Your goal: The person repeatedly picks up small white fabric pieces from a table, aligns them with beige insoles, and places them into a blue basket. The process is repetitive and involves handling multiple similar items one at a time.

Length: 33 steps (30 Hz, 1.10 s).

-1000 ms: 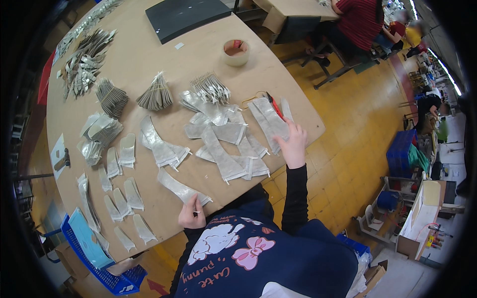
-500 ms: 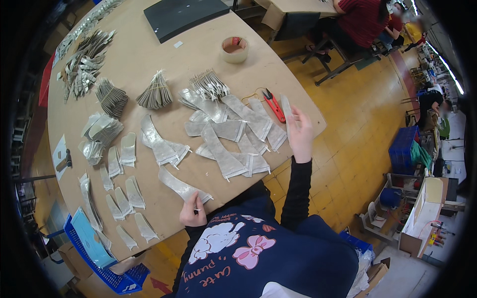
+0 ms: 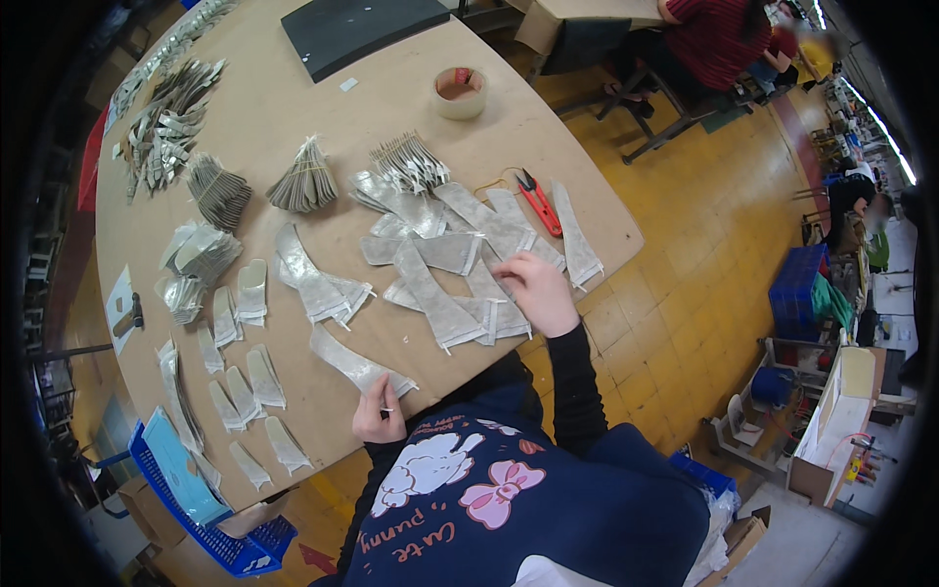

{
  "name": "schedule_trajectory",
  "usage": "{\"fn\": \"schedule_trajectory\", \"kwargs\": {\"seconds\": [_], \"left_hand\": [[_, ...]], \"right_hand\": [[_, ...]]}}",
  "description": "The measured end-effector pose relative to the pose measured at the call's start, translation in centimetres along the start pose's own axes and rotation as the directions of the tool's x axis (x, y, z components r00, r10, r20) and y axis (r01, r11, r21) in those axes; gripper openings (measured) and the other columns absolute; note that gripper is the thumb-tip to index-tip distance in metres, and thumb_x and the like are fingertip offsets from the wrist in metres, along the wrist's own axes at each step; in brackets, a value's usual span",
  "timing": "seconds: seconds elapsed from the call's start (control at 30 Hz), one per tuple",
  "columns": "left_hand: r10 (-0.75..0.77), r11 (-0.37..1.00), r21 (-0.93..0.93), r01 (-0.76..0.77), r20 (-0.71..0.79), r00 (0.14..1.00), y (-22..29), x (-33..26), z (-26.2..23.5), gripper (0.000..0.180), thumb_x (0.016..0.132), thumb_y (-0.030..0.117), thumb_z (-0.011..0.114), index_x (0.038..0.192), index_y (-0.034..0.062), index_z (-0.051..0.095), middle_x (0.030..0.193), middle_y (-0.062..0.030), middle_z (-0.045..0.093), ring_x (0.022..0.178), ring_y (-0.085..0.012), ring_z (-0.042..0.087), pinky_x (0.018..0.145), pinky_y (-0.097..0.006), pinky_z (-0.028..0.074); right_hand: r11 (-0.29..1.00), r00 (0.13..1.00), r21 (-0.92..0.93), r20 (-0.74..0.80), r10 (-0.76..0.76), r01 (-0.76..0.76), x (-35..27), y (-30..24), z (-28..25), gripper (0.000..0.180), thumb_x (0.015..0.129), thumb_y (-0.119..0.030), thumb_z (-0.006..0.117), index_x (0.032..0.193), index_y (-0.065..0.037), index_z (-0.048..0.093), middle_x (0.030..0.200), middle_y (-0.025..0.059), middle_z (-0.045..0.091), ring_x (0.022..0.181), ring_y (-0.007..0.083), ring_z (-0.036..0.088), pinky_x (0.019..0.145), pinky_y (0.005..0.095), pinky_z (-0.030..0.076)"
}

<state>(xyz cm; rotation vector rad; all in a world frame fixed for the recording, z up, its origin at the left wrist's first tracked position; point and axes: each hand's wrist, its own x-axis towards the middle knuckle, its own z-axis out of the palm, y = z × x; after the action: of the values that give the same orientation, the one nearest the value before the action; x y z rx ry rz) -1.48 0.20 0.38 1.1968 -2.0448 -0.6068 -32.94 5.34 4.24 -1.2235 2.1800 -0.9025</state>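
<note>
My left hand (image 3: 380, 411) is closed at the table's near edge, its fingertips at the end of a grey curved piece (image 3: 350, 364) lying flat. A small white tip pokes out between those fingers; what it belongs to is hidden. Over the pile to the right, my right hand (image 3: 540, 293) has its fingers bent together at a grey curved piece (image 3: 479, 278). More such pieces overlap around it, among them a long one (image 3: 426, 293). A separate grey piece (image 3: 576, 238) lies at the right edge, beside red-handled thread snips (image 3: 540, 203).
Banded bundles (image 3: 304, 178) and loose stacks (image 3: 202, 250) of grey pieces cover the left side. A tape roll (image 3: 460, 93) and a black flat box (image 3: 362, 29) sit farther back. Below the left edge is a blue basket (image 3: 240, 553). A seated person (image 3: 709, 49) is at another table.
My right hand has let go of the grey piece it held; that piece now lies by the snips. The hand has moved left onto the pile. My left hand stays in place.
</note>
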Motion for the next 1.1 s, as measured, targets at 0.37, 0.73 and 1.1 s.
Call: {"fn": "schedule_trajectory", "kwargs": {"seconds": [0.37, 0.73, 1.1], "left_hand": [[-0.021, 1.000, -0.013, 0.021, 0.009, 1.000, -0.1, -0.1, 0.0, 0.019, 0.088, 0.004, 0.067, 0.106, 0.0077, 0.072, 0.091, -0.0163, 0.071, 0.077, -0.0340, 0.069, 0.066, -0.039, 0.054], [-0.003, 1.000, -0.006, 0.003, 0.005, 1.000, -0.1, 0.0, 0.0, 0.019, 0.087, 0.005, 0.068, 0.105, 0.0088, 0.072, 0.090, -0.0154, 0.071, 0.075, -0.0330, 0.069, 0.065, -0.038, 0.053], [-0.020, 0.999, 0.047, 0.017, 0.052, 0.998, 0.1, 0.0, -0.5, 0.019, 0.087, 0.008, 0.069, 0.106, 0.0103, 0.071, 0.082, -0.0137, 0.068, 0.067, -0.0298, 0.067, 0.058, -0.038, 0.052]], "right_hand": [[0.997, 0.993, 0.063, -0.112, -0.027, 0.034, -0.4, -0.1, -0.1, 0.032, 0.083, 0.002, 0.064, 0.114, -0.004, 0.066, 0.105, 0.0114, 0.061, 0.086, 0.0231, 0.064, 0.076, 0.0313, 0.050], [0.998, 0.975, 0.058, -0.221, -0.012, 0.025, -0.4, -1.0, 0.3, 0.024, 0.086, -0.003, 0.062, 0.109, -0.005, 0.067, 0.110, 0.0130, 0.063, 0.099, 0.0339, 0.063, 0.084, 0.0390, 0.051], [0.957, 0.945, -0.035, -0.148, -0.291, 0.289, 0.7, -5.5, 3.0, 0.029, 0.086, -0.007, 0.066, 0.115, -0.007, 0.067, 0.126, 0.0138, 0.059, 0.121, 0.0381, 0.051, 0.102, 0.0449, 0.043]]}}
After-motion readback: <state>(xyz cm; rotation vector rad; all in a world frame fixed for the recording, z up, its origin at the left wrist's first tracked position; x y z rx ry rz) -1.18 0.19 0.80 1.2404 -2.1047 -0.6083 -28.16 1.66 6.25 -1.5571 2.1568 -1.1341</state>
